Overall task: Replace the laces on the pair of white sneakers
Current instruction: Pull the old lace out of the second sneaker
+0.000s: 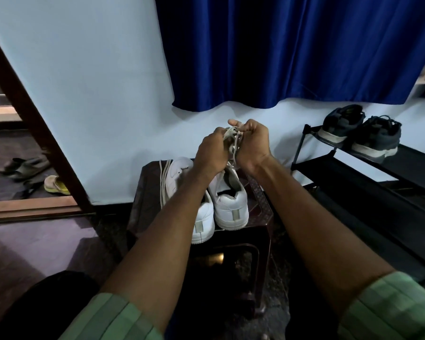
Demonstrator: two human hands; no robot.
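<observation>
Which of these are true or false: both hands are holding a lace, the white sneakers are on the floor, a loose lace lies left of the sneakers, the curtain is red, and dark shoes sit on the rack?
1. Both hands hold a lace. True: the left hand and right hand grip a bunched lace.
2. The white sneakers are on the floor. False: they sit on a dark stool.
3. A loose lace lies left of the sneakers. True.
4. The curtain is red. False: it is blue.
5. Dark shoes sit on the rack. True.
</observation>
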